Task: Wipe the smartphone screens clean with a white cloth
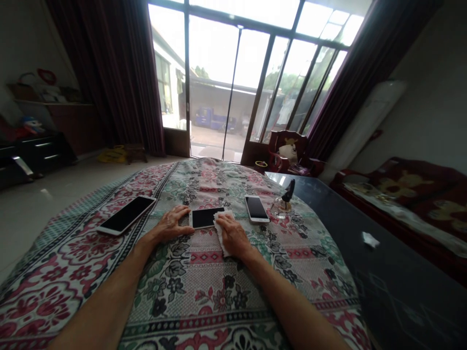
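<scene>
The fingers of the left hand (168,226) grip the middle phone (204,218) by its left end, forefinger near the far corner and thumb at the near one, so that this end sits between them. The fingers of the right hand (231,234) are bent over a crumpled white cloth (226,249), grasping it and pressing it against the phone's right end, which cloth and hand hide. The phone thus lies between the two hands, dark screen up, its long side running left to right on the patterned, cloth-covered tabletop (222,287).

Just beyond the right hand, to its right, lies the right-hand phone (257,209), white-framed and screen up; next to it stands a clear bottle (280,208) with a black top. Well to the left of the left hand, the larger left-hand phone (127,215) lies at a slant, also screen up.

Farther right, a dark table (404,296) bears a small white scrap (370,240). Beyond everything rise tall glass doors (213,87) between dark curtains (113,73).
</scene>
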`<state>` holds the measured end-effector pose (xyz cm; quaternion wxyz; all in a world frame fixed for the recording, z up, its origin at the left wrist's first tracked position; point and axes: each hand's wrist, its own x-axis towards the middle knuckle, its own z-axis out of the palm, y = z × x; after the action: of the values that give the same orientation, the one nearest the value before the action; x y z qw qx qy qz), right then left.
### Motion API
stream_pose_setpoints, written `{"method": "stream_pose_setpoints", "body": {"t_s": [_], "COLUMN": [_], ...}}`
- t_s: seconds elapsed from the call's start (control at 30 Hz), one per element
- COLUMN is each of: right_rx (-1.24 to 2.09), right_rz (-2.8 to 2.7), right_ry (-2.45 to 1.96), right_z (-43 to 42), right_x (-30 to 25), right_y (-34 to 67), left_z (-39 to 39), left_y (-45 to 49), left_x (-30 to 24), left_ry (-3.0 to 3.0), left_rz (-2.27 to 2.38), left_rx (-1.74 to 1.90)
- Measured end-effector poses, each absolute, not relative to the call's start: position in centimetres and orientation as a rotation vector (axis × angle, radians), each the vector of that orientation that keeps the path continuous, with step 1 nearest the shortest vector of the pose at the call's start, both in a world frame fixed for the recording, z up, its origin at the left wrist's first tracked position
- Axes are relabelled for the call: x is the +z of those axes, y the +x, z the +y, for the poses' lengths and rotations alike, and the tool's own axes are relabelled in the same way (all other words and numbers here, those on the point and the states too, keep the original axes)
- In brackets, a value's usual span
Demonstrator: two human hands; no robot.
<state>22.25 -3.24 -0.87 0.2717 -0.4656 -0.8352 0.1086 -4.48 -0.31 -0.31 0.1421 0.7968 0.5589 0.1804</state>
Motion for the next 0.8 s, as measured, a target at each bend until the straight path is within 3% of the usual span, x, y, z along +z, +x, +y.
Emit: {"method": "stream_pose_setpoints", "body": {"t_s": [0.3, 0.8], "right_rx": [0.270, 0.252], "right_rz": [-2.197, -2.353], "right_ry": [-1.344, -1.136], "right_z": [1.4, -3.7], "right_x": [-0.9, -0.3], "right_y": [20.7, 21.7], "left_z": [-0.1, -0.3], "left_y": [-4.7, -5.4], "left_x": [-1.0, -0.3], "left_ry": [2.279, 2.201], "left_rz": [1.616, 1.530], "left_rx": [0.551, 0.568]}}
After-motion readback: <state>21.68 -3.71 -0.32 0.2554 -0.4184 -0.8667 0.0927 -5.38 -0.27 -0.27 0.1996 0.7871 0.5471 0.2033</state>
